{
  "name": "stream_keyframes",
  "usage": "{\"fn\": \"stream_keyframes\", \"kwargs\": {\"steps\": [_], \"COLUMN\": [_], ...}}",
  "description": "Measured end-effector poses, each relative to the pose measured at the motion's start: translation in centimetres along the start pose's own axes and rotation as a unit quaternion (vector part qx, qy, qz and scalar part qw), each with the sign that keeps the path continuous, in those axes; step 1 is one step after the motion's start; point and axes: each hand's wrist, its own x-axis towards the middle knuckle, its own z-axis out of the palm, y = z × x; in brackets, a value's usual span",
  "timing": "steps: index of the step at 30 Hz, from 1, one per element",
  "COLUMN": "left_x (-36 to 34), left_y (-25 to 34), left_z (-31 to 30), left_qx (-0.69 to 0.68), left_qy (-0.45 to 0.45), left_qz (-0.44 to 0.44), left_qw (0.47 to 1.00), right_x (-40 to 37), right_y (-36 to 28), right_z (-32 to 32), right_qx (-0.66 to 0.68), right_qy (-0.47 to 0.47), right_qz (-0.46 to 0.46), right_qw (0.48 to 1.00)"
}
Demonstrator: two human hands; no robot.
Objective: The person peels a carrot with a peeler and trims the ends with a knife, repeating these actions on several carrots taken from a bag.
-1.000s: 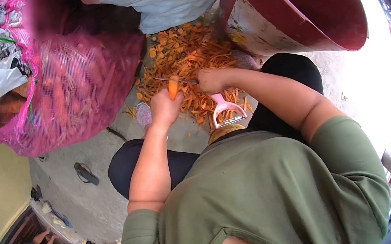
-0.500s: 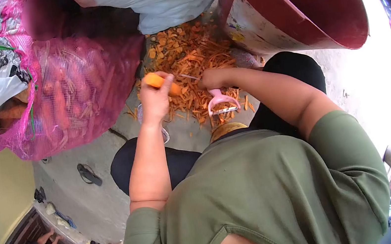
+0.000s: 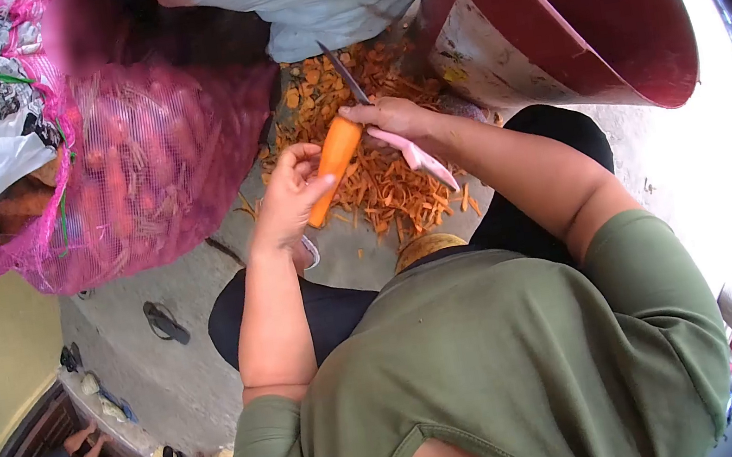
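The carrot [image 3: 338, 150] is showing a smooth, bright orange, peeled surface and is slanting, its near end lying further left. The knife [image 3: 344, 72] is extending its narrow grey blade forward, beyond the carrot's far end. The pink peeler [image 3: 417, 160] is slanting just right of the carrot, head nearest the wearer.

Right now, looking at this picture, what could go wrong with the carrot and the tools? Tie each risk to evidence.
The right hand holds a knife and a pink peeler while also touching the carrot, so a tool might slip. The left hand looks open and loose beside the carrot, which could drop onto the peelings below.
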Motion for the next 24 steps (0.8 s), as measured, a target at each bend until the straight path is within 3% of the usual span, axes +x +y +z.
{"fn": "stream_keyframes", "kwargs": {"steps": [2, 6, 8, 14, 15, 18, 21, 24], "left_x": [0.4, 1.7, 1.7, 2.1, 2.1, 2.1, 2.1, 2.1], "left_y": [-1.0, -3.2, -2.9, -2.9, -3.2, -3.3, -2.8, -2.7], "left_z": [0.4, 0.0, 0.0, -0.5, -0.4, 0.1, 0.2, 0.2], "left_qx": [0.093, 0.236, 0.249, 0.246, 0.233, 0.222, 0.238, 0.243], "left_qy": [0.013, 0.044, 0.096, 0.167, 0.166, 0.177, 0.179, 0.177], "left_qz": [-0.012, -0.004, -0.001, -0.043, -0.04, -0.006, -0.027, -0.046], "left_qw": [0.996, 0.971, 0.964, 0.954, 0.957, 0.959, 0.954, 0.953], "right_x": [-0.4, -1.5, -1.2, -3.7, -3.1, -2.1, -2.4, -2.3], "right_y": [0.4, -0.3, -0.3, -1.2, -0.6, 0.5, 0.3, 0.6], "right_z": [1.0, 1.5, 0.7, 2.0, 1.7, 0.9, 1.4, 1.5], "right_qx": [-0.122, -0.267, -0.354, -0.593, -0.577, -0.638, -0.582, -0.598], "right_qy": [0.024, 0.026, 0.05, -0.035, -0.018, -0.095, -0.027, -0.017], "right_qz": [-0.071, -0.096, -0.074, -0.068, -0.039, -0.147, -0.049, -0.066], "right_qw": [0.99, 0.958, 0.931, 0.802, 0.816, 0.749, 0.812, 0.798]}}
